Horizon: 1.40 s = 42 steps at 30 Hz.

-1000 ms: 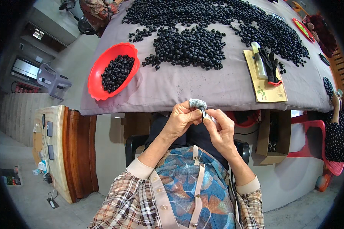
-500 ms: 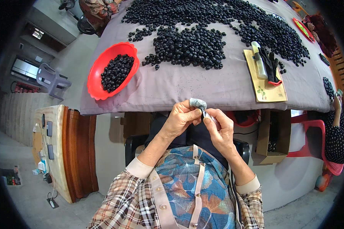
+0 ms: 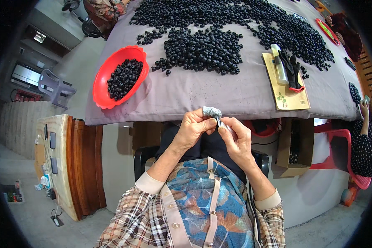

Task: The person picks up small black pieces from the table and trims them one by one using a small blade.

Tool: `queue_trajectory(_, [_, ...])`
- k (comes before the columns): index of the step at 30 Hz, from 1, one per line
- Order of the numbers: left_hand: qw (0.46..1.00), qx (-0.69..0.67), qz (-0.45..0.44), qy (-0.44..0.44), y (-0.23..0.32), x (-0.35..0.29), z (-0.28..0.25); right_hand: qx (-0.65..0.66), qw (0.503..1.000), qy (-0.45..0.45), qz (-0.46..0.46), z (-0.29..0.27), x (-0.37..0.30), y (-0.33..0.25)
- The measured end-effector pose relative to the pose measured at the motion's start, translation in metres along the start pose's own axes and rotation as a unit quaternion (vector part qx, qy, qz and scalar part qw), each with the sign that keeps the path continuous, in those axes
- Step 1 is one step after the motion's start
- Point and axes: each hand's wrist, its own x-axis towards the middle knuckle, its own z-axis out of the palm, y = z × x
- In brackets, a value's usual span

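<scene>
Just in front of the table edge, my left hand (image 3: 193, 129) is closed in a pinch, with a grey speckled cloth cover (image 3: 211, 111) over its index finger. A small dark thing shows between the fingertips, mostly hidden. Touching it from the right, my right hand (image 3: 237, 139) is closed round a slim, pale, shiny tool (image 3: 226, 125), whose kind I cannot make out. Beyond my hands lies a heap of small black round pieces (image 3: 202, 49) with ring-like centres. A red scalloped bowl (image 3: 102, 85) on the left holds more of them.
A grey cloth covers the table (image 3: 173, 93). At right lie a yellow card package (image 3: 283, 101), a clear tube (image 3: 281, 70) and a black glove (image 3: 293, 70). Below stands a cardboard box (image 3: 297, 169). Another person's arm (image 3: 364, 120) shows at far right, beside a red chair (image 3: 339, 134).
Both hands stay together in nearly the same place, with only a slight shift of the fingers. The whole view has moved a little.
</scene>
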Motion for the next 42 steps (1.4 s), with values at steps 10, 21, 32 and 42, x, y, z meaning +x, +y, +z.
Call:
queue_trajectory(10, [1.000, 0.005, 0.021, 0.012, -0.003, -0.002, 0.005, 0.020, 1.000, 0.001, 0.003, 0.000, 0.001, -0.004])
queue_trajectory(21, [0.998, 0.034, 0.041, 0.029, -0.005, -0.003, 0.007, 0.045, 0.999, -0.006, 0.029, 0.000, 0.001, -0.003])
queue_trajectory(32, [0.996, -0.085, 0.000, 0.019, -0.008, 0.000, 0.010, 0.189, 0.981, 0.015, 0.034, 0.003, 0.000, 0.011])
queue_trajectory(42, [0.994, -0.107, -0.029, 0.013, -0.009, -0.001, 0.011, 0.286, 0.949, 0.021, 0.134, -0.005, 0.002, 0.003])
